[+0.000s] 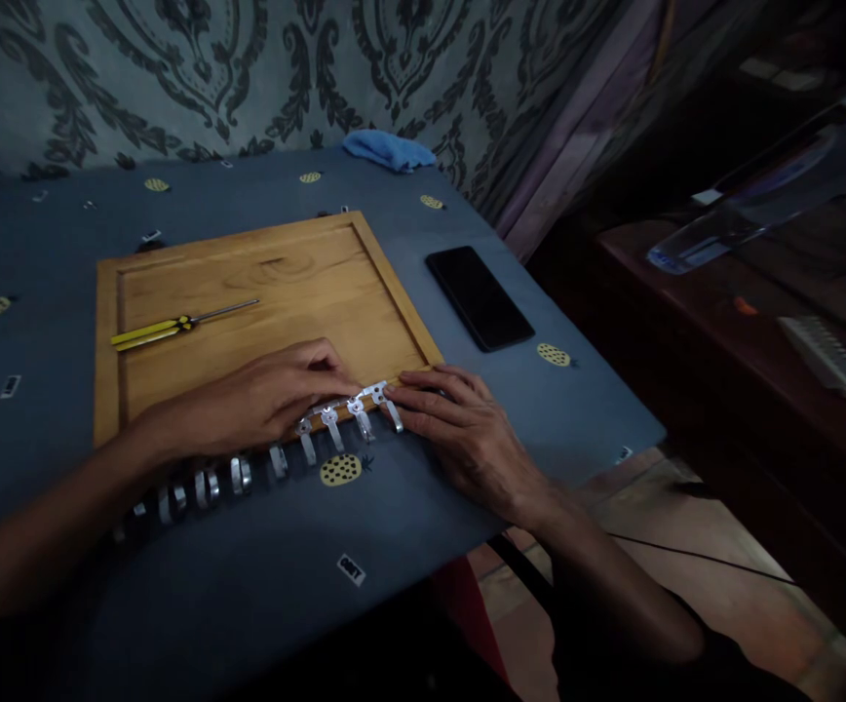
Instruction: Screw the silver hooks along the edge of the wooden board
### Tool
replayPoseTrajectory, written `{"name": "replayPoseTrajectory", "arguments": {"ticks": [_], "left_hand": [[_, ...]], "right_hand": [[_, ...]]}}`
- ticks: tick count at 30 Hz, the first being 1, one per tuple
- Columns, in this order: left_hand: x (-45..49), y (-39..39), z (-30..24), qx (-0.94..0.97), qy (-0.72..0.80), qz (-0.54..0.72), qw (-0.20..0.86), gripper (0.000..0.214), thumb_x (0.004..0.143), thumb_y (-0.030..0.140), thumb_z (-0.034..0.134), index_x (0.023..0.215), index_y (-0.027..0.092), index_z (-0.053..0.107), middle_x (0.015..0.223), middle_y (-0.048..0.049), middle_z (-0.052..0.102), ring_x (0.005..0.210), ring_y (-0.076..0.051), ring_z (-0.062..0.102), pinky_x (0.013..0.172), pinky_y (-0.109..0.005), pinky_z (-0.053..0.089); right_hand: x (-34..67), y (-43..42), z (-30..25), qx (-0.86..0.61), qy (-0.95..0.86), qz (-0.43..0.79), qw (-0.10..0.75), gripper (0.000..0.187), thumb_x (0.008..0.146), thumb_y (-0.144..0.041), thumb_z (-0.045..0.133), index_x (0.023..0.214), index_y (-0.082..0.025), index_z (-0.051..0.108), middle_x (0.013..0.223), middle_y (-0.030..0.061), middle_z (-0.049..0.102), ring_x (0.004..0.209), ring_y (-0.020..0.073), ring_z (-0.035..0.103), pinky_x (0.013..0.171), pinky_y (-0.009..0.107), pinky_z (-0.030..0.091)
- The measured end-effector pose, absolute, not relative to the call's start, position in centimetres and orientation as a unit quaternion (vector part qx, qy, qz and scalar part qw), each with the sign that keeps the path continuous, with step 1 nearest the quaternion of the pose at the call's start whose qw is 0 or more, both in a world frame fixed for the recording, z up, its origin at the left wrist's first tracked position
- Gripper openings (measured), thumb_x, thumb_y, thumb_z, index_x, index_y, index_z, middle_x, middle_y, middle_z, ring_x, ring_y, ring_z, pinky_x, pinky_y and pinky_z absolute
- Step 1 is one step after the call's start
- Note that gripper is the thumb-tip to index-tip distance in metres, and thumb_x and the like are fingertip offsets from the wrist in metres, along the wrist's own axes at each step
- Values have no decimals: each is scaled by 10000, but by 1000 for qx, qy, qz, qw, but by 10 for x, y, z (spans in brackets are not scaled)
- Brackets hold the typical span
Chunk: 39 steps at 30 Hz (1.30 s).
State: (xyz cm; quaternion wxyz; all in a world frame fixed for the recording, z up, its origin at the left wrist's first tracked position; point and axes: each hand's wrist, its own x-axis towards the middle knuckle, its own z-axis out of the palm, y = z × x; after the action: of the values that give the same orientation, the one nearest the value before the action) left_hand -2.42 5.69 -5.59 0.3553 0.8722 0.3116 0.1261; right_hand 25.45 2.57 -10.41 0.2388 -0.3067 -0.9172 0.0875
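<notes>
A shallow wooden tray-like board [386, 314] with a raised rim lies on the table. Along its near edge runs a silver metal hook strip [330, 417], its curved hooks hanging over the side. My left hand [269, 395] reaches across the board, fingers drawn into a pinch at the strip; whether something small is between the fingertips is hidden. At the strip's right end, by the board's corner, my right hand [459, 419] grips with its fingertips. Inside the board, left of centre, rests a yellow-and-black screwdriver [160, 331], its shaft pointing right.
A black phone [480, 297] lies right of the board on the blue pineapple-print tablecloth [269, 585]. Near the patterned wall covering is a folded blue cloth [389, 151]. To the right, a dark red surface [657, 239] carries a clear plastic bottle [708, 239].
</notes>
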Motion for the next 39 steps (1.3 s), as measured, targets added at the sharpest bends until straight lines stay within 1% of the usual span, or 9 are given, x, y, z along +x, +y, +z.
{"name": "replayPoseTrajectory", "arguments": {"ticks": [4, 10, 14, 18, 22, 26, 33, 36, 39], "left_hand": [[-25, 58, -56, 876, 305, 122, 354, 352, 1055, 268, 393, 1260, 271, 679, 1162, -66, 608, 1065, -179, 600, 890, -292, 488], [-26, 59, -56, 883, 300, 114, 344, 361, 1047, 243, 394, 1275, 269, 673, 1165, -81, 612, 1066, -196, 603, 887, -312, 495], [-26, 60, -55, 886, 292, 112, 343, 362, 1046, 233, 395, 1284, 267, 667, 1179, -86, 613, 1083, -198, 600, 911, -321, 493], [-27, 59, -56, 889, 293, 106, 337, 369, 1041, 216, 392, 1297, 269, 652, 1186, -77, 608, 1091, -187, 595, 918, -306, 487], [-28, 57, -59, 876, 307, 108, 355, 368, 1055, 256, 369, 1337, 264, 605, 1243, -71, 603, 1131, -183, 591, 988, -327, 467], [-26, 57, -59, 865, 321, 109, 369, 378, 1064, 277, 355, 1382, 254, 559, 1295, -75, 604, 1169, -190, 585, 1030, -344, 448], [-21, 55, -57, 872, 328, 99, 348, 365, 1037, 260, 418, 1323, 307, 640, 1143, -57, 597, 1033, -183, 580, 883, -296, 472], [-22, 54, -60, 880, 321, 96, 337, 370, 1033, 247, 443, 1342, 334, 627, 1137, -48, 580, 1016, -169, 559, 859, -273, 458], [-22, 54, -62, 886, 319, 82, 326, 363, 1053, 293, 436, 1367, 360, 605, 1130, -41, 573, 995, -158, 551, 835, -254, 440]], "right_hand": [[254, 25, -103, -305, -919, 78, 238, 320, 1010, -126, 456, 1216, -201, 688, 1341, 40, 713, 1281, 248, 602, 1082, 513, 442], [253, 25, -103, -316, -916, 84, 233, 367, 1000, -111, 466, 1250, -266, 686, 1343, 12, 712, 1287, 234, 605, 1084, 510, 441], [252, 25, -103, -314, -913, 77, 247, 329, 1003, -117, 473, 1214, -229, 699, 1320, 23, 726, 1261, 236, 621, 1069, 506, 454], [251, 24, -102, -321, -912, 80, 244, 344, 1006, -119, 474, 1218, -261, 704, 1312, 15, 731, 1270, 229, 621, 1082, 501, 451], [252, 24, -103, -323, -910, 83, 247, 339, 1006, -124, 481, 1218, -269, 702, 1318, 10, 727, 1278, 228, 616, 1082, 509, 450], [252, 24, -104, -319, -913, 78, 244, 323, 1006, -116, 473, 1203, -235, 699, 1324, 21, 724, 1281, 229, 611, 1074, 501, 457], [250, 24, -104, -318, -911, 71, 254, 315, 1011, -117, 468, 1193, -228, 700, 1297, 25, 738, 1276, 223, 612, 1071, 491, 461], [250, 24, -103, -315, -911, 73, 257, 318, 1018, -128, 462, 1199, -231, 702, 1289, 30, 742, 1278, 228, 613, 1068, 497, 465], [251, 24, -104, -318, -909, 78, 258, 323, 1019, -135, 466, 1217, -247, 695, 1298, 23, 737, 1283, 229, 611, 1067, 505, 468]]}}
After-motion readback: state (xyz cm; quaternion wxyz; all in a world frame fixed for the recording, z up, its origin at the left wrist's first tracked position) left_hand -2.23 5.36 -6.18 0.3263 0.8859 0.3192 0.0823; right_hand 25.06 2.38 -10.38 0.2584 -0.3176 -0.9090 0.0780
